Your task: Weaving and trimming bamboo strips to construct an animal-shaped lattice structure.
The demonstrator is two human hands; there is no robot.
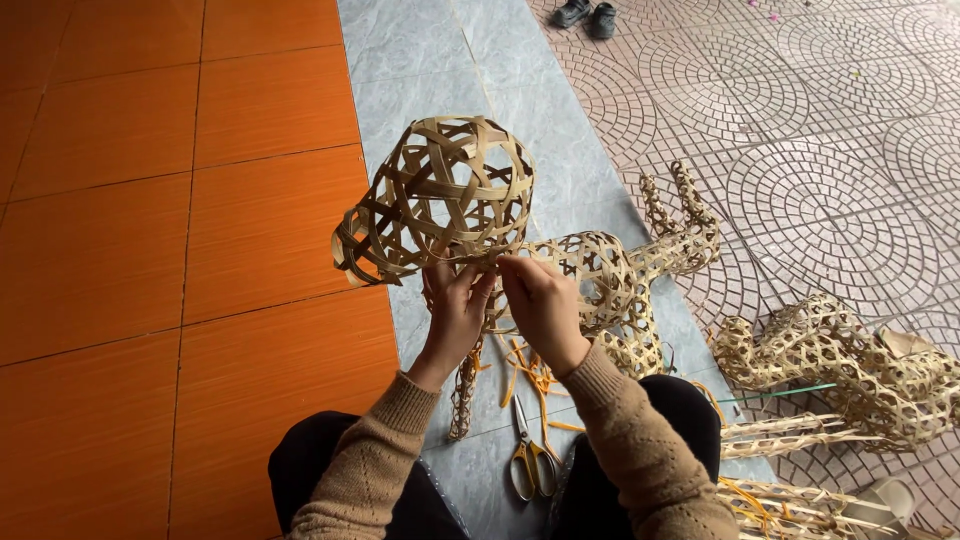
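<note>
Hands meet at the neck of a woven bamboo figure: left hand (pixel 455 312) cups from below with fingers curled shut around the strips where the openwork head (pixel 440 195) joins the body (pixel 610 285), and right hand (pixel 540 305) pinches closed on the same joint from above, thumb and forefinger together on a strip end. The head, a rounded lattice with a snout-like bulge toward the orange tiles (pixel 150 250), is held up in the air above the grey stone strip (pixel 440 60); the body trails away to the person's right, its limbs lying on the patterned paving (pixel 820 150). Judgement: the joint looks loose, so the lower hand should keep the two parts pressed together while the upper one draws the strip snug through the weave, with short pulls so the thin splits do not crack. Room: open floor to the left and ahead. The right side is crowded by a second woven figure (pixel 850 365) and bundled strips (pixel 790 500). Yellow-handled scissors (pixel 530 465) lie between the knees, near loose orange strip offcuts (pixel 530 375), directly under the work. Shoes (pixel 587 15) sit far off.
</note>
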